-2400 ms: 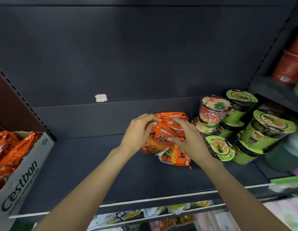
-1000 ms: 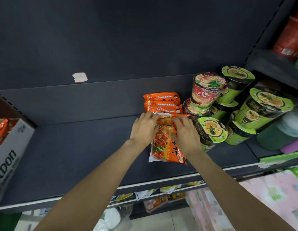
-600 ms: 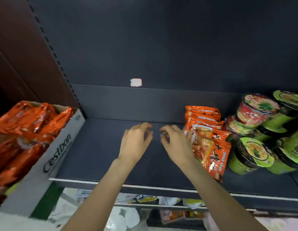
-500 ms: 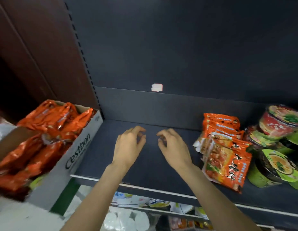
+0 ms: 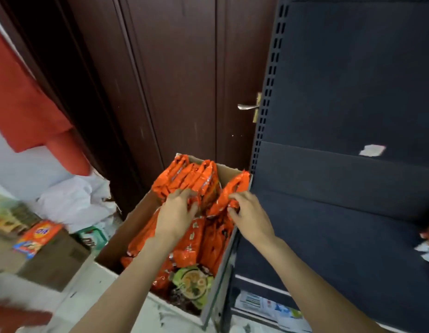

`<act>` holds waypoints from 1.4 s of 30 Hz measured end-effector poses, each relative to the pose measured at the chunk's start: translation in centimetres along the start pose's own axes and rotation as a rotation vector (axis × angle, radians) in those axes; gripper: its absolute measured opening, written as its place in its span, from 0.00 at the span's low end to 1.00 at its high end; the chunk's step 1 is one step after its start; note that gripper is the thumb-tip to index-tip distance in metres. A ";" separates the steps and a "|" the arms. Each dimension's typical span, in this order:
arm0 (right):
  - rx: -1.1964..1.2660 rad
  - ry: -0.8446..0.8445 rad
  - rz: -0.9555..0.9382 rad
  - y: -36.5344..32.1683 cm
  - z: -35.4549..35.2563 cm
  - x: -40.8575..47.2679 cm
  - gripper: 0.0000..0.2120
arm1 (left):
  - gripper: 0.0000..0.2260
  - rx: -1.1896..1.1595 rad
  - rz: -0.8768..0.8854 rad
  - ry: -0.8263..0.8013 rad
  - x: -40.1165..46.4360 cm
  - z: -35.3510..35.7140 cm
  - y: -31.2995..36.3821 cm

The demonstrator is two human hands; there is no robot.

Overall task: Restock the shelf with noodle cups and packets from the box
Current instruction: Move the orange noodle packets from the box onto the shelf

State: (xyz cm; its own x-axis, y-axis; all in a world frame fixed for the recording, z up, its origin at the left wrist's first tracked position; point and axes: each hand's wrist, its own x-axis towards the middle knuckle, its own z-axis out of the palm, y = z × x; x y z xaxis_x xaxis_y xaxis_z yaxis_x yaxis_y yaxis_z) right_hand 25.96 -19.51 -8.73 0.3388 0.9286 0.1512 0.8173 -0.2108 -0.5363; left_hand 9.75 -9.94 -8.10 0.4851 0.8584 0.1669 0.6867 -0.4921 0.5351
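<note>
An open cardboard box (image 5: 117, 239) stands left of the dark shelf (image 5: 328, 227), full of upright orange noodle packets (image 5: 184, 176). A green noodle cup (image 5: 193, 282) lies at the box's near end. My left hand (image 5: 176, 217) reaches into the box, its fingers curled over the top of an orange packet (image 5: 206, 188) in the middle row. My right hand (image 5: 248, 213) pinches another orange packet (image 5: 232, 191) that leans against the box's right wall. A sliver of the stocked packets (image 5: 428, 236) shows at the far right edge.
A dark wooden door with a metal handle (image 5: 248, 106) stands behind the box. A red cloth (image 5: 21, 104) hangs at the left above a white plastic bag (image 5: 74, 203). A brown carton bearing an orange pack (image 5: 38, 239) sits lower left. Goods (image 5: 268, 306) lie on the lower shelf.
Both hands left the packets stacked beside the cups, crossed the bare shelf to the left and reached into the box. My view swung left with them.
</note>
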 end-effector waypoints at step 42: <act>0.186 0.349 0.094 -0.7 -3.8 6.1 0.08 | 0.04 -0.397 0.291 0.153 7.1 -3.1 0.4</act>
State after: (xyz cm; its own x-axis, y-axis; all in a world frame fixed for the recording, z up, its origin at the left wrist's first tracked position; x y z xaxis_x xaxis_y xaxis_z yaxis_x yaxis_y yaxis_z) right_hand 29.22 -14.91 -4.32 0.5722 0.7417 0.3501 0.6879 -0.2015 -0.6973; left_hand 11.78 -3.60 -4.09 0.5209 0.7198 0.4589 0.2619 -0.6465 0.7166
